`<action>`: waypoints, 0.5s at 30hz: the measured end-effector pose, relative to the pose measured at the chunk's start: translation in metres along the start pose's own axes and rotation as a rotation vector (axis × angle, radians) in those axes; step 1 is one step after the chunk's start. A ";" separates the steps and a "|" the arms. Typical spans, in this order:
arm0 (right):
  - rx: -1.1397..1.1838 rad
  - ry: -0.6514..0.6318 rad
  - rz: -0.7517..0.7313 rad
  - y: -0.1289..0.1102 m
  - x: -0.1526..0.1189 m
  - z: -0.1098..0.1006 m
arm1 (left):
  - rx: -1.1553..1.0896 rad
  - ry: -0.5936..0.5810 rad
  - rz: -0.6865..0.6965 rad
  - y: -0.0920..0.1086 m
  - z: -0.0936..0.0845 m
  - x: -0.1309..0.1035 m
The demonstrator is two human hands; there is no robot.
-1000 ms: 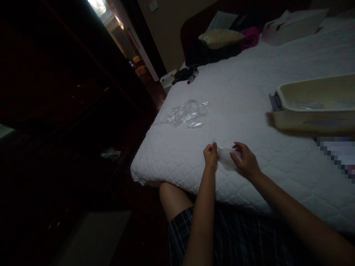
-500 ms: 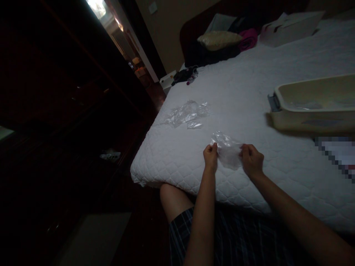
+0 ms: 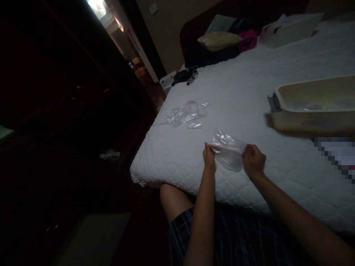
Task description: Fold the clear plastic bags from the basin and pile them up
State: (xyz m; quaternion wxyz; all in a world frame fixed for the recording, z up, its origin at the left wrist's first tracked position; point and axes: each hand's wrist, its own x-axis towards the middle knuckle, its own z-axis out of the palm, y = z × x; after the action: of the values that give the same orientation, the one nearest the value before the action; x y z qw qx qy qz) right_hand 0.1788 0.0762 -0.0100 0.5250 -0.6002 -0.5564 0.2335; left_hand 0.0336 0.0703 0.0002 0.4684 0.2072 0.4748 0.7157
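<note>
A small clear plastic bag (image 3: 227, 151) is stretched between both my hands just above the near part of the white quilted mattress (image 3: 249, 96). My left hand (image 3: 209, 157) pinches its left edge, and my right hand (image 3: 253, 161) grips its right edge with the fingers curled. A loose heap of more clear plastic bags (image 3: 186, 113) lies on the mattress beyond my left hand, near the bed's left edge.
A cream plastic tub (image 3: 313, 105) with a grey handle stands on the bed at the right. Pillows and dark and pink clothes (image 3: 222, 42) are piled at the head, beside a white box (image 3: 288, 26). The dark floor and furniture lie left.
The bag, crumpled small between my hands one second ago, has been pulled open and spread wider. My right hand has shifted to the right; my left hand has stayed in place.
</note>
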 end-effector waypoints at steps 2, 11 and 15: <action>0.003 0.012 0.016 0.001 0.001 0.000 | -0.092 0.001 -0.033 0.003 0.001 -0.001; 0.016 -0.018 0.000 0.003 0.001 0.000 | 0.059 -0.150 0.065 -0.002 0.000 -0.006; 0.019 -0.033 -0.034 0.003 0.001 0.000 | 0.157 -0.157 0.100 -0.007 -0.001 -0.003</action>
State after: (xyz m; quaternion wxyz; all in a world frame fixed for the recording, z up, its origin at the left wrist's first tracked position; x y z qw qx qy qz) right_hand 0.1806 0.0774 -0.0123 0.5255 -0.5815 -0.5730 0.2396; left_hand 0.0378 0.0680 -0.0057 0.4502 0.3222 0.4804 0.6802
